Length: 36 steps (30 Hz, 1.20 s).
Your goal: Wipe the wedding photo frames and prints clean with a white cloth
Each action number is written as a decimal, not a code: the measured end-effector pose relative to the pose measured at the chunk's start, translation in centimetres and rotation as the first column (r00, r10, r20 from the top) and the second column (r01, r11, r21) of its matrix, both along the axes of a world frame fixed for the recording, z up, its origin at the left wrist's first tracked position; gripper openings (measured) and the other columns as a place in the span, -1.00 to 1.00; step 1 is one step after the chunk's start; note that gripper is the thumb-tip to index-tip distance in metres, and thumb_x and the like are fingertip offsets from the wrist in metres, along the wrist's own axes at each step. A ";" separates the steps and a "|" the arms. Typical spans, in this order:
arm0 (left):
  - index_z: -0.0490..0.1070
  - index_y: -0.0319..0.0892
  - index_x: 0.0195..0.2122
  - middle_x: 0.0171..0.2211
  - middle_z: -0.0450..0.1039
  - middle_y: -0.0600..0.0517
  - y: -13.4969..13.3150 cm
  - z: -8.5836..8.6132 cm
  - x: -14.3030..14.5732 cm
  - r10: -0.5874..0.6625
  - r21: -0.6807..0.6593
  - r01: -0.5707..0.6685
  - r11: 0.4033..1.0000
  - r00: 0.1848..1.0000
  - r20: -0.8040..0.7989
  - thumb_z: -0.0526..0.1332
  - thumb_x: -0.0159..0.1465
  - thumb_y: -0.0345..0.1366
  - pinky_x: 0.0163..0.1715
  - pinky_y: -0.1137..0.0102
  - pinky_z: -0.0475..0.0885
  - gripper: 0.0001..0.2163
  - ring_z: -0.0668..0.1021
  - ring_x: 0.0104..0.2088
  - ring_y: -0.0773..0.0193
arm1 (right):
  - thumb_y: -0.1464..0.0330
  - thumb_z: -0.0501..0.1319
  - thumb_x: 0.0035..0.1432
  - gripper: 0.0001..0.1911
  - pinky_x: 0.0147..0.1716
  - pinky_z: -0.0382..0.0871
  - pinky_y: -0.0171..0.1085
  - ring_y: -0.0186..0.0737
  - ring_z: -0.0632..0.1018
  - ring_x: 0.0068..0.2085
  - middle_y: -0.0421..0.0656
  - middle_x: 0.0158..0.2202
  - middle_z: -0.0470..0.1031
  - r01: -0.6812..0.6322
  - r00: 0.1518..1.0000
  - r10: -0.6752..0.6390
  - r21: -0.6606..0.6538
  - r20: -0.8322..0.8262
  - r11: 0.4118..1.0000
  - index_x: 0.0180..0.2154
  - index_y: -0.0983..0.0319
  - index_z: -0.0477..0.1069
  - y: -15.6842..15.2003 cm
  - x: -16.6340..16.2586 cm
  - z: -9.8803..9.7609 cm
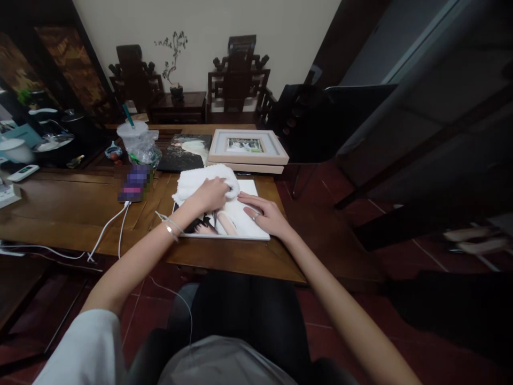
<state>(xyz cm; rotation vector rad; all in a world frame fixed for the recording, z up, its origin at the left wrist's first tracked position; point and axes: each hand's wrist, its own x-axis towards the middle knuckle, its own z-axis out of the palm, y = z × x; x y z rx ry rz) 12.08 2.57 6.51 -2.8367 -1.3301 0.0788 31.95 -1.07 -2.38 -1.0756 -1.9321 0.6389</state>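
A white fluffy towel point(196, 181) is bunched on top of a photo panel point(240, 223) near the table's front edge. My left hand point(215, 193) has its fingers closed on the towel and presses it against the panel. Flat on the panel's right side lies my right hand point(265, 214), fingers stretched out, with a ring on one of them. The panel shows part of a picture with pale and dark areas; the towel and my hands cover much of it.
Behind the towel, a framed picture point(244, 145) rests on another frame, beside a dark photo panel point(186, 152). To the left are a phone point(135, 183) with a white cable point(105, 231), a plastic cup point(132, 132) with a straw, and a small teapot point(114, 151).
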 end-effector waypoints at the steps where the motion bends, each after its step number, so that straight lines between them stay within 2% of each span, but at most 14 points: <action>1: 0.49 -0.36 -0.05 0.04 0.46 -0.28 1.0 0.1 0.0 0.005 -0.004 -0.005 1.000 1.000 0.019 0.00 0.25 -0.52 0.01 0.18 0.39 -0.66 0.52 0.01 0.04 | 0.32 0.18 0.19 -0.67 0.24 0.22 0.07 -0.06 0.42 0.20 -0.16 0.12 0.48 -0.003 1.000 0.003 0.000 -0.002 1.000 -0.02 0.06 0.54 0.0 0.0 0.0; 4: 0.50 -0.36 -0.07 -0.06 0.52 -0.27 2.3 0.3 0.2 0.020 -0.007 -0.020 1.000 0.999 0.043 0.00 0.25 -0.50 -0.06 0.24 0.42 -0.67 0.55 -0.07 0.07 | 0.32 0.18 0.19 -0.68 0.24 0.22 0.07 -0.05 0.42 0.20 -0.14 0.12 0.49 -0.008 1.000 0.008 -0.001 -0.014 1.000 -0.02 0.08 0.54 0.0 0.0 0.1; 8: 0.49 -0.40 -0.06 -0.03 0.49 -0.31 0.4 0.3 0.6 0.015 0.018 -0.015 1.000 1.000 -0.010 -0.01 0.24 -0.54 -0.06 0.20 0.42 -0.65 0.53 -0.04 0.02 | 0.32 0.19 0.18 -0.68 0.24 0.21 0.10 -0.03 0.43 0.19 -0.16 0.12 0.48 0.001 1.000 -0.001 -0.006 -0.021 1.000 -0.03 0.05 0.54 0.1 0.0 -0.1; 10: 0.48 -0.41 -0.03 0.06 0.43 -0.31 -2.1 0.0 0.6 0.006 0.037 -0.004 0.999 0.998 -0.058 -0.01 0.24 -0.55 0.01 0.14 0.39 -0.64 0.47 0.06 -0.05 | 0.31 0.19 0.17 -0.68 0.23 0.23 0.10 -0.03 0.44 0.18 -0.17 0.11 0.49 0.008 1.000 -0.008 -0.004 -0.021 1.000 -0.04 0.04 0.55 0.2 0.0 -0.3; 13: 0.50 -0.34 -0.04 0.25 0.26 -0.28 -7.1 -0.7 0.4 0.015 0.017 -0.013 1.000 0.990 -0.138 0.07 0.23 -0.50 0.11 0.00 0.32 -0.68 0.33 0.21 -0.22 | 0.32 0.19 0.18 -0.68 0.23 0.23 0.09 -0.03 0.43 0.19 -0.15 0.11 0.50 0.001 1.000 -0.001 0.007 -0.028 1.000 -0.04 0.06 0.55 0.2 -0.1 -0.4; 16: 0.52 -0.32 -0.06 0.30 0.16 -0.31 -12.2 -1.0 -0.2 0.001 0.042 0.005 0.999 0.990 -0.143 0.08 0.25 -0.47 0.13 -0.08 0.28 -0.70 0.27 0.26 -0.31 | 0.32 0.18 0.19 -0.69 0.24 0.23 0.08 -0.05 0.43 0.19 -0.15 0.11 0.50 -0.003 1.000 0.003 0.017 -0.028 1.000 -0.04 0.06 0.55 0.2 -0.2 -0.4; 19: 0.54 -0.30 -0.10 0.30 0.17 -0.27 -14.9 -0.6 -1.2 -0.066 -0.012 0.065 0.998 0.987 -0.148 0.10 0.25 -0.45 0.14 -0.02 0.31 -0.73 0.25 0.28 -0.30 | 0.31 0.18 0.20 -0.69 0.23 0.24 0.07 -0.05 0.44 0.19 -0.14 0.10 0.50 -0.009 0.999 0.010 0.027 -0.032 1.000 -0.04 0.07 0.55 0.2 -0.1 -0.5; 21: 0.54 -0.31 -0.10 0.29 0.20 -0.24 -14.6 0.0 -1.8 -0.095 -0.051 0.088 0.995 0.987 -0.133 0.09 0.25 -0.47 0.12 0.05 0.36 -0.72 0.28 0.27 -0.25 | 0.30 0.18 0.21 -0.69 0.25 0.21 0.06 -0.05 0.42 0.20 -0.13 0.11 0.50 -0.014 0.999 0.015 0.015 -0.049 1.000 -0.03 0.09 0.54 0.2 0.0 -0.6; 24: 0.53 -0.33 -0.08 0.27 0.24 -0.24 -11.8 0.9 -2.2 -0.070 -0.068 0.062 0.996 0.991 -0.115 0.05 0.24 -0.52 0.09 0.10 0.39 -0.68 0.31 0.25 -0.19 | 0.25 0.19 0.21 -0.64 0.27 0.16 0.06 -0.07 0.38 0.23 -0.13 0.16 0.45 -0.007 0.995 0.000 -0.061 -0.102 0.998 0.04 0.08 0.49 0.5 0.3 -0.9; 27: 0.53 -0.32 -0.06 0.31 0.18 -0.21 -8.5 0.9 -1.7 -0.047 -0.056 0.042 0.998 0.994 -0.096 0.03 0.24 -0.53 0.17 0.08 0.31 -0.66 0.26 0.29 -0.15 | 0.18 0.17 0.24 -0.56 0.27 0.13 0.05 -0.07 0.35 0.26 -0.14 0.24 0.36 -0.020 0.976 -0.017 -0.165 -0.219 0.986 0.14 0.05 0.40 0.7 0.5 -1.1; 30: 0.52 -0.31 -0.03 0.35 0.10 -0.15 -7.0 0.3 -0.4 -0.086 -0.070 0.080 0.994 0.993 -0.079 0.06 0.26 -0.51 0.26 0.09 0.18 -0.67 0.17 0.34 -0.12 | 0.11 0.13 0.26 -0.49 0.29 0.11 0.01 -0.07 0.32 0.27 -0.13 0.30 0.26 -0.055 0.935 -0.021 -0.204 -0.353 0.977 0.22 0.04 0.30 0.7 0.5 -1.0; 33: 0.51 -0.29 -0.01 0.36 0.10 -0.13 -8.1 -0.6 1.2 -0.162 -0.076 0.158 0.985 0.985 -0.063 0.07 0.27 -0.50 0.29 0.09 0.13 -0.67 0.14 0.35 -0.11 | 0.05 0.12 0.26 -0.44 0.29 0.09 -0.01 -0.06 0.29 0.29 -0.14 0.32 0.23 -0.021 0.931 -0.037 -0.156 -0.363 0.987 0.24 0.04 0.28 0.6 0.4 -0.9; 36: 0.52 -0.29 -0.01 0.34 0.14 -0.14 -11.1 -0.9 1.9 -0.268 -0.043 0.266 0.963 0.963 -0.040 0.09 0.28 -0.46 0.27 0.07 0.16 -0.69 0.17 0.34 -0.15 | 0.06 0.11 0.27 -0.47 0.28 0.12 0.01 -0.06 0.35 0.26 -0.11 0.26 0.32 -0.011 0.953 -0.026 -0.121 -0.303 0.993 0.21 0.06 0.32 0.4 0.4 -0.8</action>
